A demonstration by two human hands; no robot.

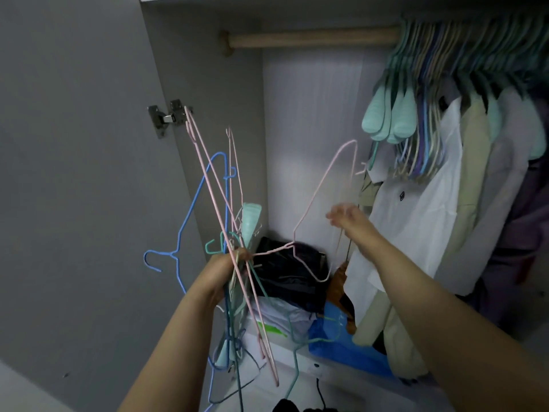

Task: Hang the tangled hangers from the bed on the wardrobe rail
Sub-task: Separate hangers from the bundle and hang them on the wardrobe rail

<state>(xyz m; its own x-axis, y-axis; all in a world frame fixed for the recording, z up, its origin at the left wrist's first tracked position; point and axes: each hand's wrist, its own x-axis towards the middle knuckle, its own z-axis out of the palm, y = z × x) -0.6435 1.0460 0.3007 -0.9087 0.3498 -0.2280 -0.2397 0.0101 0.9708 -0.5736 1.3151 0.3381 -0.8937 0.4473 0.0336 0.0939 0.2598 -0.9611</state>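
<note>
My left hand [225, 272] is closed around a tangled bundle of wire hangers [234, 233] in pink, blue, teal and mint, held upright in front of the open wardrobe. A blue hanger [190, 209] sticks out of the bundle to the left. One pink hanger [318, 188] juts out to the right, its lower end still caught in the bundle. My right hand [346, 217], blurred, grips the far side of that pink hanger. The wooden wardrobe rail [312, 40] runs across the top, with its left stretch bare.
Many mint, blue and cream hangers [430, 84] crowd the rail's right part, with shirts and jackets [416, 218] hanging below. A black bag [291, 272], a blue bag [341, 349] and white items lie on the wardrobe floor. The grey door with its hinge [166, 117] stands at the left.
</note>
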